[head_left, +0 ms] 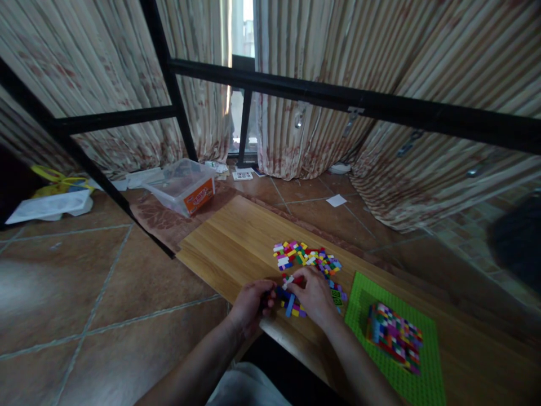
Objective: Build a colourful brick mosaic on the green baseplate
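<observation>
My left hand [253, 304] is curled closed over the near edge of the wooden table, around small dark pieces that look like toy bricks, mostly hidden by the fingers. My right hand [313, 293] bends down beside it, thumb and fingers pinched together at a white toy brick [289, 281] with a red one next to it. Under and between the hands lie a light blue brick [289, 306] and several yellow and purple ones. Just beyond my right hand spreads a loose pile of small coloured bricks [310, 256].
To the right, a block of joined coloured bricks [397, 338] stands on a green baseplate [357, 293]. A clear plastic box [175, 183] with an orange label sits on the floor beyond the table [228, 237]. Black metal bars [296, 87] cross before the curtains [321, 45].
</observation>
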`<state>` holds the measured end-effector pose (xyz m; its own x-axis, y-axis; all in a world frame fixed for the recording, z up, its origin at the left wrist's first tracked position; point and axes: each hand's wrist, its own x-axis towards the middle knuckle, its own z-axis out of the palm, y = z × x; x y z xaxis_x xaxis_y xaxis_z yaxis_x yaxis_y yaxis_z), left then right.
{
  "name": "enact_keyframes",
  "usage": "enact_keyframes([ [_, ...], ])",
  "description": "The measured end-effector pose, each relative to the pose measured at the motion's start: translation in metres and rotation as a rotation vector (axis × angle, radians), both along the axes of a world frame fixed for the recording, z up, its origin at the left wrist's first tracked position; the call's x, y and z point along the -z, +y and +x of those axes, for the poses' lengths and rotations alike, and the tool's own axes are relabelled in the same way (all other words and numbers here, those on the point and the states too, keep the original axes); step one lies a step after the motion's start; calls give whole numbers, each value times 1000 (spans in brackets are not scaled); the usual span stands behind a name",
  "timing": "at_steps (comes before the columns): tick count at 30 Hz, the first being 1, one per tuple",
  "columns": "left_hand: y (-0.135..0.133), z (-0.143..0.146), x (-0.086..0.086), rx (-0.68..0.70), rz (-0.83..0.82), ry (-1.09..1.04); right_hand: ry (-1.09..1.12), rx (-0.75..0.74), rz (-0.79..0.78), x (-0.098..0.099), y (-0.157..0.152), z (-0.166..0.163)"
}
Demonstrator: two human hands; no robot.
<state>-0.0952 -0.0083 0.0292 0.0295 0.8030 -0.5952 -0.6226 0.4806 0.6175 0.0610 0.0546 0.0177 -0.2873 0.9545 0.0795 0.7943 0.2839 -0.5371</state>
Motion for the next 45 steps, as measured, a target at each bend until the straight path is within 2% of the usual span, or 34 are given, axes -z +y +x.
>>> enact_keyframes([
  [5, 1, 1, -3, 11, 12, 118, -34, -31, 12, -5, -2, -3],
  [11, 3, 3, -1, 6, 11, 152, -80, -46, 13, -10, -4, -16],
  [19, 4, 3, -1, -7, -13, 160, -18, 72, 2, -1, 1, -22],
  [25, 3, 6, -1, -29, 1, 175, -135, 163, 26, -6, -2, -33],
  [32, 3, 5, 2, 28, -3, 225, -191, 255, 67, -10, -5, -45],
  [35, 3, 4, 2, 25, 15, 209, -51, 268, 84, -11, -6, -40],
  [39, 4, 5, -2, 81, 35, 23, 400, 176, 85, -13, -9, -32],
  [42, 4, 7, -11, 148, 51, -185, 738, 123, -7, -18, -16, -30],
  [45, 4, 10, -19, 183, 79, -240, 957, 123, -179, -23, -26, -29],
])
